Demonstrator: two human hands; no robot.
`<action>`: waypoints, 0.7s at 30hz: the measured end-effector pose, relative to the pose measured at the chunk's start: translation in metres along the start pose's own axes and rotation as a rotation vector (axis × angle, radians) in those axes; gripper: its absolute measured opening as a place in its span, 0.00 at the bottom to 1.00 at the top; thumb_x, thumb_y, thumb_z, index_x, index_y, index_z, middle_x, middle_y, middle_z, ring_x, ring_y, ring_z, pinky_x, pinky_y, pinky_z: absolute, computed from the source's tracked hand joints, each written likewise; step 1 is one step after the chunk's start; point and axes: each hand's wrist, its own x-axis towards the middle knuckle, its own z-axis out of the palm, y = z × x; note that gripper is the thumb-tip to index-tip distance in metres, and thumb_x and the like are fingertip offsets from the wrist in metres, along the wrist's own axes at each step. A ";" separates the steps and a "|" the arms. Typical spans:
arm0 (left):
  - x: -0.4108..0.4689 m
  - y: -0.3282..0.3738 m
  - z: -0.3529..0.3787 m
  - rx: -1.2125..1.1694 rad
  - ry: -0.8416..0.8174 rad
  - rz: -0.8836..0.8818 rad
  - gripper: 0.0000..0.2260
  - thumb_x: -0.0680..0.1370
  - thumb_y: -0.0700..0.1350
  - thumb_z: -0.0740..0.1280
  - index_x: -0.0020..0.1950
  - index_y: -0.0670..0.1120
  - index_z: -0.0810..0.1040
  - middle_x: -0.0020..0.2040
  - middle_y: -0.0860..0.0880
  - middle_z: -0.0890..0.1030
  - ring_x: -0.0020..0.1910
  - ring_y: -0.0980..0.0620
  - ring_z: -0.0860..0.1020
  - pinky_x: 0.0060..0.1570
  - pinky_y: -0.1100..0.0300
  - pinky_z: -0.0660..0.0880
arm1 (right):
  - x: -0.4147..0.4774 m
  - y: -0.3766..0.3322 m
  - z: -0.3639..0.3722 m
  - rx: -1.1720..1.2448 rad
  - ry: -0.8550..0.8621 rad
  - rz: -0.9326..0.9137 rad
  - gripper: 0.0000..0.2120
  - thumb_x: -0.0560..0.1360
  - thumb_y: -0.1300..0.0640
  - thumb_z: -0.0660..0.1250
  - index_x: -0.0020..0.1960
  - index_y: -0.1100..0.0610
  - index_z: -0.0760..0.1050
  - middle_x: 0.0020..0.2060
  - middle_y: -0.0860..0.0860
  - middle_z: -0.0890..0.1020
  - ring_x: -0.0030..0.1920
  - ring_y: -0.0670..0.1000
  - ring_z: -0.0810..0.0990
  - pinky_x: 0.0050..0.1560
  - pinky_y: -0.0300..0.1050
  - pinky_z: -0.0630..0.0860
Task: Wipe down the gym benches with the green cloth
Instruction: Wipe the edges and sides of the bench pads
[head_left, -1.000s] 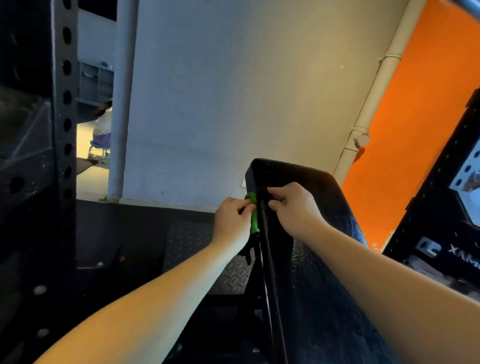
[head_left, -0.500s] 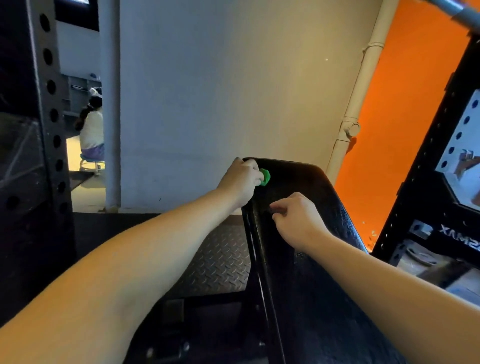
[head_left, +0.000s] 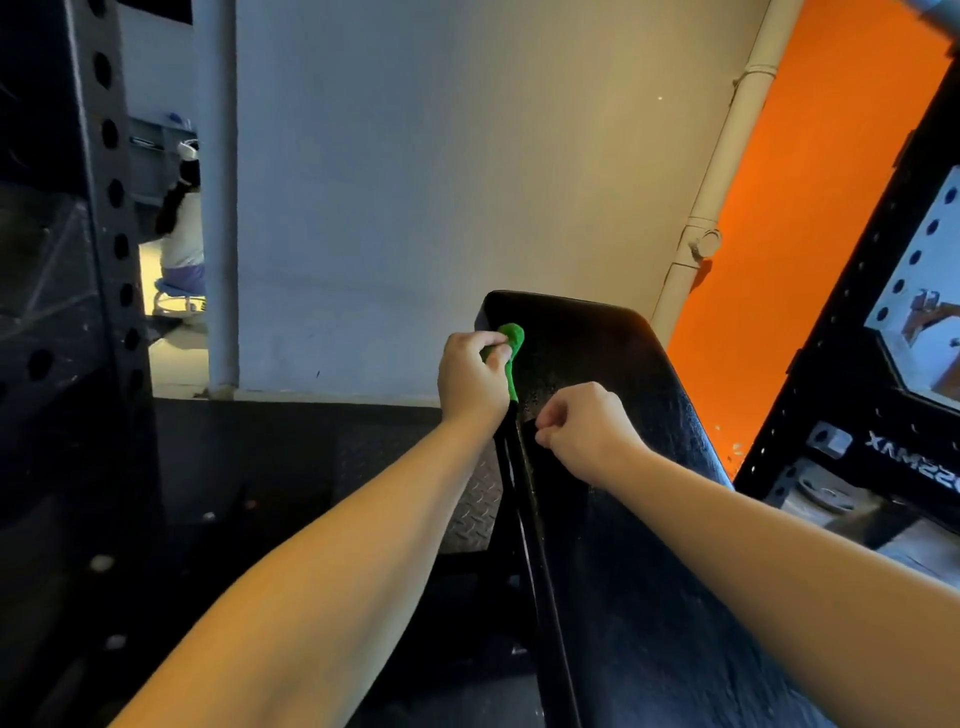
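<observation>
A black padded gym bench (head_left: 613, 374) slopes up away from me, its top edge near the grey wall. My left hand (head_left: 470, 379) grips the green cloth (head_left: 511, 345) and holds it against the bench's upper left edge. Most of the cloth is hidden inside the fist. My right hand (head_left: 584, 428) rests on the pad just below, its fingers curled in a loose fist; whether it pinches anything I cannot tell.
A black perforated rack upright (head_left: 111, 218) stands at the left and another rack (head_left: 872, 332) at the right. A white pipe (head_left: 714, 208) runs down beside the orange wall (head_left: 810, 218). Checker-plate flooring (head_left: 467, 509) lies under the bench. A seated person (head_left: 182, 234) is far off left.
My left hand slid the cloth from the bench's side up to its top left corner, then slightly back down along that edge. My right hand stayed on the pad.
</observation>
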 end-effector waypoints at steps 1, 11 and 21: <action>-0.006 0.000 -0.003 -0.005 -0.012 -0.011 0.10 0.82 0.45 0.66 0.61 0.46 0.81 0.56 0.49 0.76 0.53 0.55 0.74 0.42 0.76 0.65 | -0.002 0.000 0.000 0.011 0.009 0.002 0.03 0.76 0.61 0.73 0.47 0.53 0.82 0.44 0.48 0.81 0.41 0.43 0.77 0.35 0.32 0.70; -0.049 -0.014 -0.012 -0.069 -0.030 -0.174 0.05 0.81 0.40 0.67 0.56 0.44 0.80 0.50 0.50 0.80 0.51 0.51 0.79 0.48 0.60 0.74 | -0.033 0.003 0.025 -0.027 0.050 -0.057 0.18 0.80 0.54 0.70 0.69 0.56 0.78 0.56 0.54 0.79 0.56 0.54 0.79 0.55 0.45 0.76; -0.114 -0.034 -0.026 -0.135 -0.165 -0.208 0.05 0.79 0.40 0.71 0.54 0.48 0.82 0.51 0.51 0.81 0.50 0.53 0.80 0.52 0.57 0.77 | -0.028 0.002 0.022 0.021 0.020 -0.041 0.22 0.79 0.56 0.71 0.72 0.57 0.76 0.63 0.56 0.81 0.60 0.54 0.81 0.54 0.38 0.71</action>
